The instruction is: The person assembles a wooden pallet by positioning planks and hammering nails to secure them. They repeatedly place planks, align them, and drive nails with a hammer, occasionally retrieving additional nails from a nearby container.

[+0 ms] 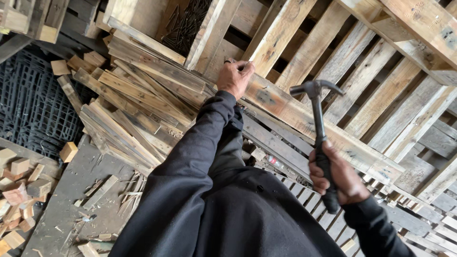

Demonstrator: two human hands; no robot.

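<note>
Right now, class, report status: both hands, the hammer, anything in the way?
Left hand pinching something small on the pallet board. Right hand shut on hammer, raised. Nothing between hammer and board.

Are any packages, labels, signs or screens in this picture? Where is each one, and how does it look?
No screens or signs show.
Box of nails: top centre, behind the pile of slats; open wooden box, dark nails inside.
Small red and white object: between pallet boards below the left hand; perhaps a label, too small to tell.

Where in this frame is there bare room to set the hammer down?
Bare room: the dark floor strip between the offcut blocks and the slat heap, and the pallet board between left hand and hammer. The heap itself is crowded.
</note>
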